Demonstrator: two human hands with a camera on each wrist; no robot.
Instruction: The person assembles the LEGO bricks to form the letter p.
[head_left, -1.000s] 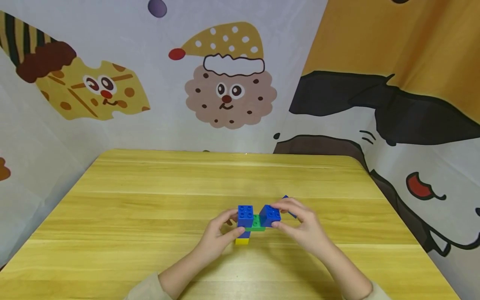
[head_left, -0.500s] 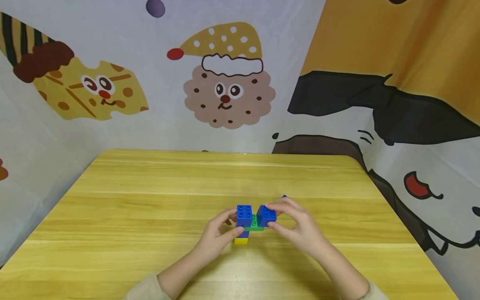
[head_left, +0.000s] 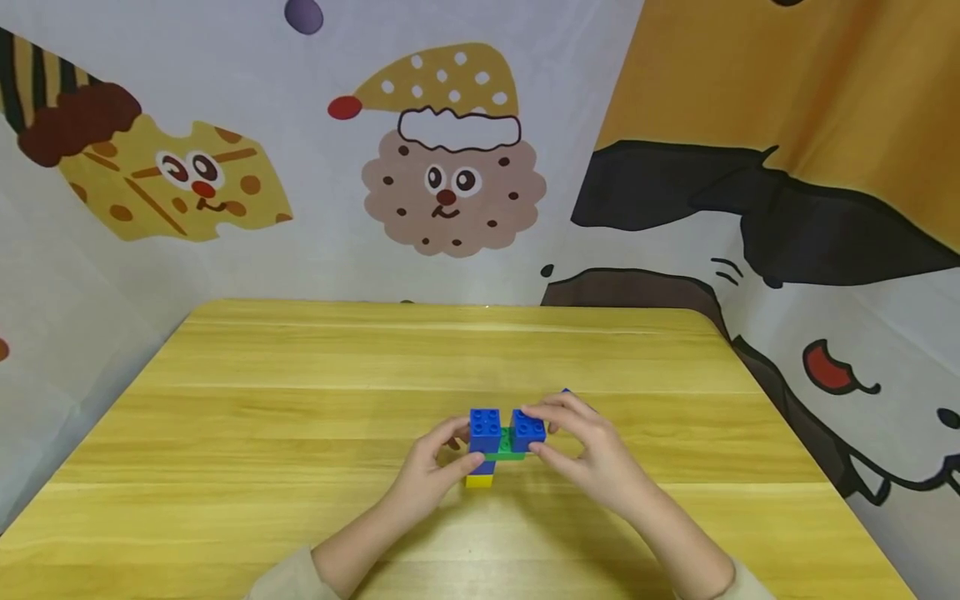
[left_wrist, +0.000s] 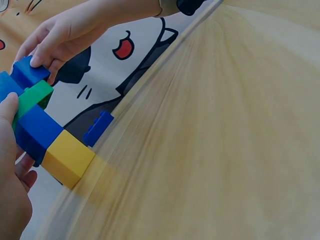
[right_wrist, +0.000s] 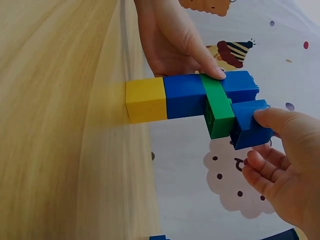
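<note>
A small tower of building blocks stands on the table. From the bottom come a yellow block (head_left: 480,481), a blue block (right_wrist: 185,97) and a long green block (head_left: 506,445) jutting out to the right. One blue block (head_left: 484,427) tops the green block's left end. My left hand (head_left: 423,471) grips the tower there, thumb in front, fingers partly hidden behind. Between thumb and fingers of my right hand (head_left: 600,454) is another blue block (head_left: 529,428), at the green block's right end. In the right wrist view it looks slightly tilted; whether it is fully seated I cannot tell.
A loose blue block (left_wrist: 98,128) lies on the table (head_left: 337,358) just beyond my right hand, mostly hidden by it in the head view. Behind the table's far edge hangs a cloth (head_left: 300,267) printed with cartoon figures.
My right hand has brought its blue block a little left, closer to the other top block, and turned it straighter. My left hand keeps its grip on the tower. The head view has shifted slightly.
</note>
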